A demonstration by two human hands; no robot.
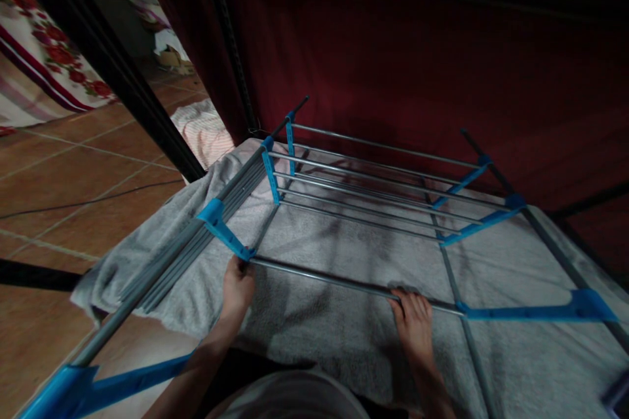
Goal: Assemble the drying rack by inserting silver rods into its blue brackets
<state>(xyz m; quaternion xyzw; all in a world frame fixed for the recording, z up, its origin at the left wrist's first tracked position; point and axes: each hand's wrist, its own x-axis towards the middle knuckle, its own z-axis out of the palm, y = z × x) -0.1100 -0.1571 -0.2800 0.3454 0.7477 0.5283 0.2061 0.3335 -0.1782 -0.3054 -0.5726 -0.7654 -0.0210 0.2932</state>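
Observation:
A partly assembled rack of grey metal rods and blue plastic brackets lies across a grey blanket. My left hand point(239, 288) is closed at the left end of the nearest cross rod point(319, 276), where it meets a blue bracket point(226, 239); its fingertips are partly hidden. Farther right, my right hand point(413, 314) curls over the same rod, short of the right-hand blue bracket point(521, 313). Beyond both hands, several parallel cross rods point(363, 167) span between the rack's two sides.
Loose grey rods point(196, 255) lie bundled beside the rack's left side on the blanket point(344, 334). A dark red curtain point(393, 65) hangs behind. Dark frame posts point(122, 85) stand at left, with tiled floor point(113, 144) and a thin cable point(118, 193) beyond.

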